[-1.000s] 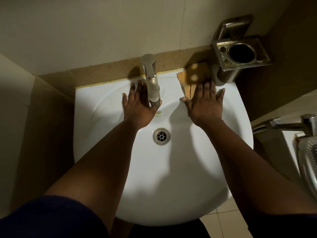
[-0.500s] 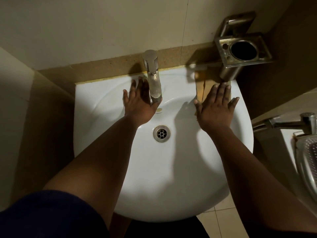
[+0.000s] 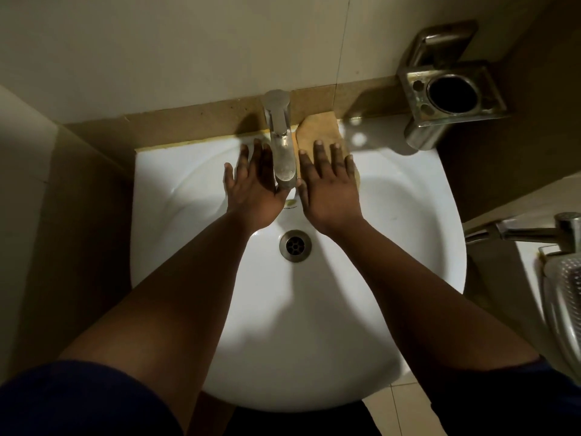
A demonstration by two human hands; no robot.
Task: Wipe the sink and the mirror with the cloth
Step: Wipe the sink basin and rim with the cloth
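Note:
A white sink [image 3: 408, 215] fills the middle of the view, with a round metal drain [image 3: 295, 246] in its bowl. A tan cloth [image 3: 319, 129] lies flat on the back rim, just right of the steel tap [image 3: 280, 143]. My right hand [image 3: 330, 187] presses flat on the cloth with fingers spread. Left of the tap, my left hand [image 3: 256, 187] rests flat on the rim, thumb touching the spout. No mirror is in view.
A metal toothbrush and cup holder [image 3: 452, 99] juts from the wall above the sink's right rear corner. At the right edge are a second tap [image 3: 534, 231] and a dimpled metal object [image 3: 566, 303]. Tiled wall rises behind.
My right hand has slid the cloth leftward along the back rim, from near the holder to right beside the tap. My left hand has stayed by the tap.

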